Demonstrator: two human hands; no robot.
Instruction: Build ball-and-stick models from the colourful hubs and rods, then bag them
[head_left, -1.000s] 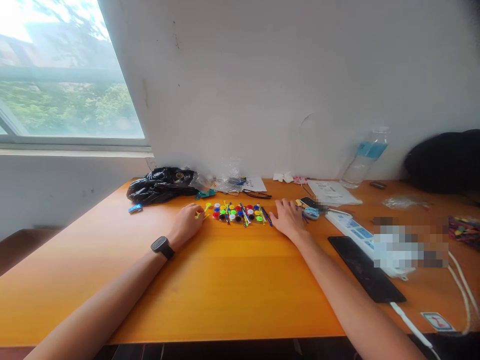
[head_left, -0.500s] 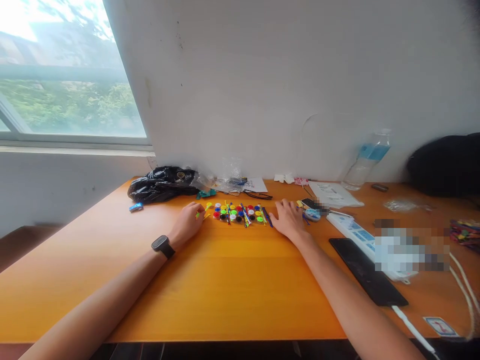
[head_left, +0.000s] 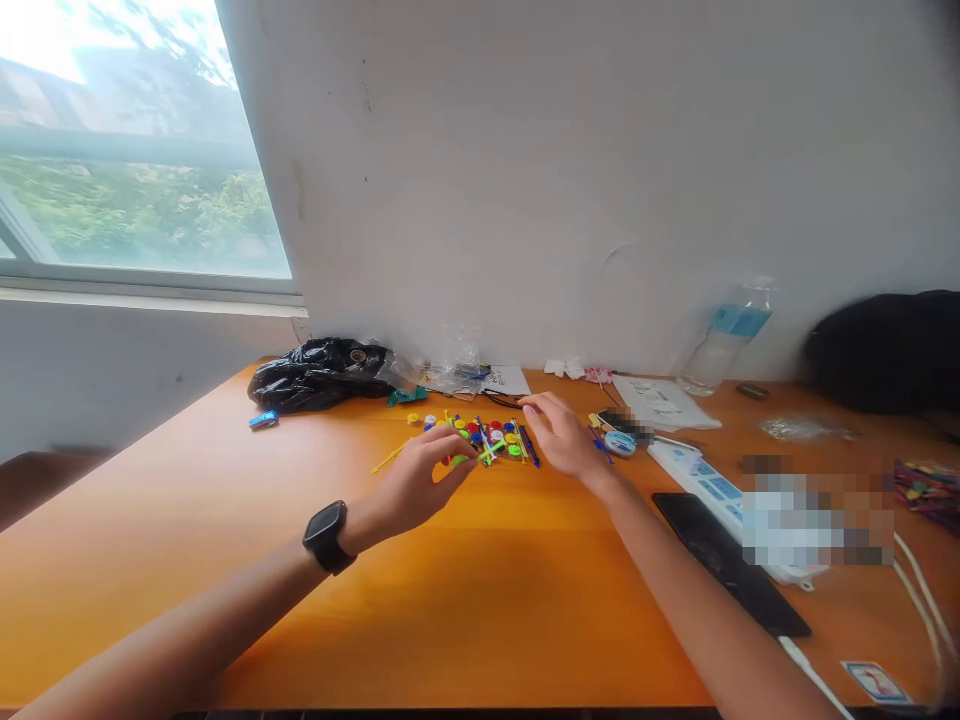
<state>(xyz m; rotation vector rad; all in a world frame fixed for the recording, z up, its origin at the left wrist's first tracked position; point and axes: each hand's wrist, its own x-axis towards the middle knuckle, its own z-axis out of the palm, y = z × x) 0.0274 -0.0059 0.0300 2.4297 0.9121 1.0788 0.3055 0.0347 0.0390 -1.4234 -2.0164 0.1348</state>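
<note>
Across the middle of the frame, on a smooth orange-brown table (head_left: 465, 620) with a soft sheen, small round plastic discs (head_left: 514, 451) in red, yellow, white, blue and green lie in a tight cluster, partly covered by the left hand (head_left: 424, 470). That hand arches over the cluster's left part, thumb and forefinger narrowed on a slim light green stick (head_left: 493, 451) that points up and to the right. Thin plastic sticks of other colours lie among the discs; a dark blue stick (head_left: 529, 446) closes the right edge, and a yellow stick (head_left: 387, 457) lies slantwise at the left, near the wrist side. Just right of the cluster, the right hand (head_left: 562, 440) is spread loosely wide, palm down, its thumb near the dark blue stick. On the left wrist sits a black watch (head_left: 326, 530) with a squarish, glossy face. Left of centre, near the wall, a black plastic bag (head_left: 319, 378) lies crumpled and shiny, bearing a small round gold-toned mark too small to read; a blue packet (head_left: 263, 420) lies in front. Printed sheets (head_left: 506, 380) farther right carry dark marks, also illegible. At the right, a clear bottle (head_left: 741, 320) wears a plain-looking blue label, its wording unreadable. Below it stretch a white power strip (head_left: 705, 475) with blue panels and a flat black phone (head_left: 727, 560).
</note>
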